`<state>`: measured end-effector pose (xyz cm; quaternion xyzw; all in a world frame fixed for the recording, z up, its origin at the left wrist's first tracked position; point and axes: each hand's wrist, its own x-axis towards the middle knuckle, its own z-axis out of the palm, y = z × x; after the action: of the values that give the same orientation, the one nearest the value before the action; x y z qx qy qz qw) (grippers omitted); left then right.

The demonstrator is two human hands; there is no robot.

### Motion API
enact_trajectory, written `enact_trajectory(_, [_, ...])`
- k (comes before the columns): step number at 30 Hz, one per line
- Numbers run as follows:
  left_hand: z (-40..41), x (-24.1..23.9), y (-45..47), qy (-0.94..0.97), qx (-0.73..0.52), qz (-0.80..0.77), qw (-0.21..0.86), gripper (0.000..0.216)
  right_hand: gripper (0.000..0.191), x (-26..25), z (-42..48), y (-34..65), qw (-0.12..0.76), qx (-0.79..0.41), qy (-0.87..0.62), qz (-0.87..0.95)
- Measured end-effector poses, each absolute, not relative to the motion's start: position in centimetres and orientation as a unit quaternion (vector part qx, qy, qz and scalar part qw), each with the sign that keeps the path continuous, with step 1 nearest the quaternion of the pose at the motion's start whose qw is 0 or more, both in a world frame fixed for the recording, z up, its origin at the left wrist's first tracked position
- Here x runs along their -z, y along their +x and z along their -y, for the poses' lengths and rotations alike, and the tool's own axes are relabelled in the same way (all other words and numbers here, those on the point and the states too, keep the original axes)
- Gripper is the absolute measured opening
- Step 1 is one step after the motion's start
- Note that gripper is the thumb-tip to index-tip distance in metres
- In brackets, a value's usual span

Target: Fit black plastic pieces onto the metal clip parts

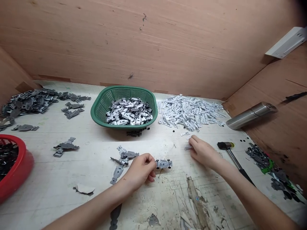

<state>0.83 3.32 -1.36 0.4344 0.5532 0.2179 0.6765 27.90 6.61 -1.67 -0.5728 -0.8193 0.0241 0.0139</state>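
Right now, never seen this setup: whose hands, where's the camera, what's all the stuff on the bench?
There is no machine here: one person works with two bare hands, and the single picture comes from a camera on that person's head, looking forward and down.

The left hand pinches a small grey toy car chassis with black wheels in its fingers. The right hand rests on the worn white table, fingertips on a small pale part.

Behind them stands a green basket of mixed parts, with a pile of white parts to its right. Dark grey plates lie far left, a red basket at the left edge. On the right lie a black mallet and a steel flask.
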Motion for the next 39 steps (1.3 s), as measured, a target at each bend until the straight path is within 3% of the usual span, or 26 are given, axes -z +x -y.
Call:
enact_trajectory(5, [-3.3,1.4,0.7,0.439,-0.221,-0.548,0.677,0.011,0.009,1.5,-2.8,24.3,0.182,-0.33,-0.57,0.73])
enact_trajectory(7, [-3.3,1.2,0.8,0.44,-0.221,-0.547,0.677,0.012,0.007,1.5,-1.8,23.4,0.223,-0.392,-0.569,0.688])
enact_trajectory(12, [-3.3,0.6,0.8,0.442,-0.21,-0.549,0.678,0.013,0.01,1.4,-0.4,22.8,0.254,-0.355,-0.602,0.669])
enact_trajectory(19, [-3.3,1.5,0.6,0.441,-0.214,-0.544,0.681,0.012,0.022,-0.4,0.6,25.6,0.208,-0.27,-0.642,0.687])
enact_trajectory(26, [-3.2,1.7,0.6,0.441,-0.219,-0.546,0.678,0.012,0.032,-1.2,-0.4,22.5,0.304,-0.625,-0.572,0.436])
enact_trajectory(39, [-3.3,1.6,0.7,0.438,-0.214,-0.541,0.685,0.012,0.034,0.2,-2.1,20.6,0.263,-0.653,-0.554,0.445])
